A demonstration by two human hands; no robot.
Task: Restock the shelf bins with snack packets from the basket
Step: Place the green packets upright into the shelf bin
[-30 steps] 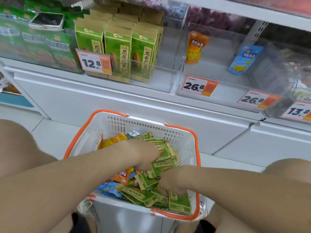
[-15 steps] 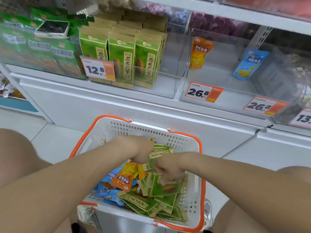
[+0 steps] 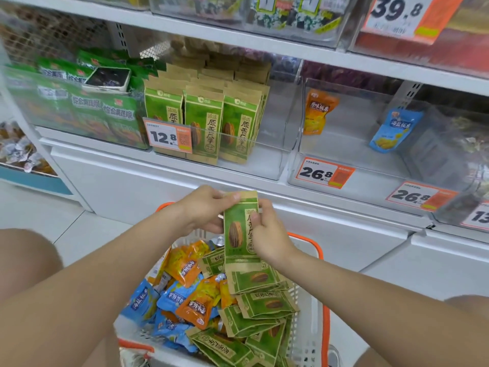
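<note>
W/ your left hand (image 3: 202,210) pinching the top of the green packet (image 3: 239,234) & right hand (image 3: 270,235) gripping its side, a sloppy handover could drop it into the basket (image 3: 318,247).

Green sunflower-seed packet (image 3: 239,229) held upright above the basket (image 3: 309,327) of mixed snack packets (image 3: 201,300).

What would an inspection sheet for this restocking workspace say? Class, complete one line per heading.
surface: white shelf carrying clear bins.
job's things: basket holds green, orange and blue packets; green packet held upright above it; middle bin part filled with matching packets.
clutter: phone lying on green bags.
hands: left hand and right hand both grip the green packet.
cables: nothing seen.
surroundings: single orange packet and single blue packet in further bins.
</note>
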